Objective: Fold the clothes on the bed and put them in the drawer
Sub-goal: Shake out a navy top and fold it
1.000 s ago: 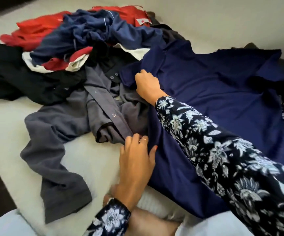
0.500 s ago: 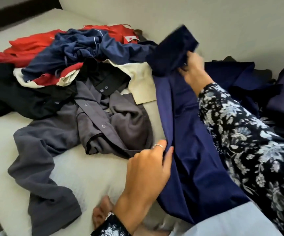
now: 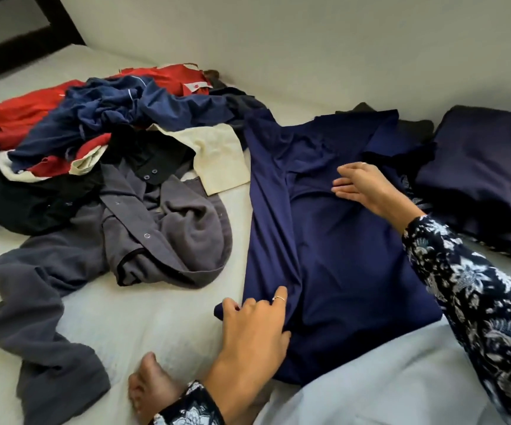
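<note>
Navy shirt (image 3: pixel 340 265) spread on the bed (image 3: pixel 144 326) at frame centre, left hand (image 3: pixel 254 326) pinching its folded edge with curled fingers, right hand (image 3: pixel 361 187) flat on it, fingers straight, unfolded clothes pile (image 3: pixel 101 142) upper left.

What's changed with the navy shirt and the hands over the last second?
The right hand carried the navy shirt's left side up and over to the right, let it go, and now lies flat on the fold. The left hand kept holding the shirt's lower left edge. The grey shirt and clothes pile stayed put.
</note>
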Demonstrator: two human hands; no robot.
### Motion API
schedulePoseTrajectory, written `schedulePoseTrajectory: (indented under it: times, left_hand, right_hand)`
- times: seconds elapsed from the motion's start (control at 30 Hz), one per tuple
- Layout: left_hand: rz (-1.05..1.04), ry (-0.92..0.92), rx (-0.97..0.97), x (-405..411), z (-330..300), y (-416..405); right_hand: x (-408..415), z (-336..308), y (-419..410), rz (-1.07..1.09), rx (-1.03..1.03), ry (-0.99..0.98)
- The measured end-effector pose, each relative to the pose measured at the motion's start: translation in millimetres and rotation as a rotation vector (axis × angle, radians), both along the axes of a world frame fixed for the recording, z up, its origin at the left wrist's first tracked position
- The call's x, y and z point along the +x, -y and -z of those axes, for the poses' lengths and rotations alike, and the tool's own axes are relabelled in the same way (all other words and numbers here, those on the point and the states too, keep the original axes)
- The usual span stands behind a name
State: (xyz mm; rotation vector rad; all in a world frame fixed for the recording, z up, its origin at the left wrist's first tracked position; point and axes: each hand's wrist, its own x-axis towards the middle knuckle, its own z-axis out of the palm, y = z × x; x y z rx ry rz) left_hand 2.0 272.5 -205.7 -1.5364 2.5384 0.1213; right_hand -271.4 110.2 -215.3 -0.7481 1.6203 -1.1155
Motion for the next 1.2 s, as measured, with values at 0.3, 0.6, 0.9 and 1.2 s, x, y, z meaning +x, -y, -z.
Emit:
schedulePoseTrajectory:
  times: [0.3, 0.6, 0.9, 1.2]
  left_hand:
    - [0.054, 0.031, -0.08, 9, -1, -4]
    - [0.072, -0.004, -0.095, 10, -12, -12]
    - [0.132, -0.043, -0.057, 17, -18, -23]
    - [0.075, -0.261, 0.377, -33, -30, -25]
  right_hand:
    - [26, -4, 22, -0.266, -0.074, -0.62]
    - [40, 5, 65, 0.033, -0.167, -0.176]
    - [47, 12, 98, 0.052, -0.083, -0.498]
    - [-9, -10, 38, 0.289, -0.251, -0.635]
